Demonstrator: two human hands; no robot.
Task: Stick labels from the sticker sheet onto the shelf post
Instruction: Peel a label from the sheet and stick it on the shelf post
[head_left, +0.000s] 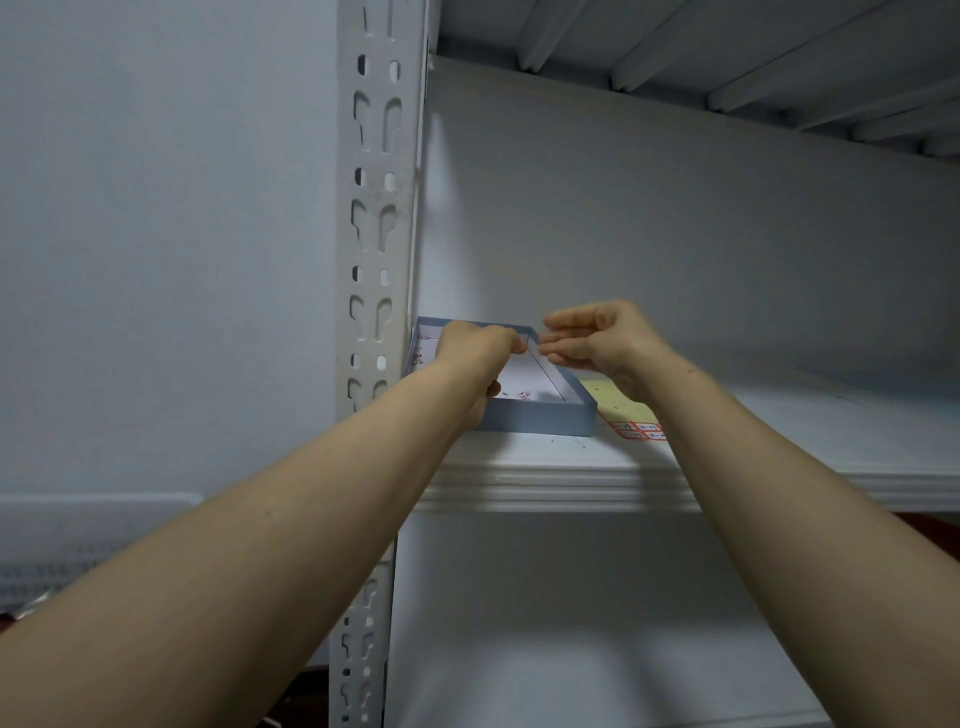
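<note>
The white slotted shelf post (375, 223) rises at the left of the shelf bay; I see no label on its visible face. A shallow blue box (540, 415) sits on the shelf against the post, with a white sticker sheet (524, 376) bearing small red marks inside it. My left hand (475, 356) is curled over the box, thumb and fingers closed on that sheet. My right hand (597, 338) is level with it, its fingertips drawn together and touching the left fingertips. Whether a label is pinched there is too small to tell.
A yellow sheet (621, 408) with red-bordered labels along its near edge lies on the white shelf board (545, 478) right of the box, partly under my right forearm. Another shelf's ribbed underside (727, 47) is overhead. A lower shelf bay opens below.
</note>
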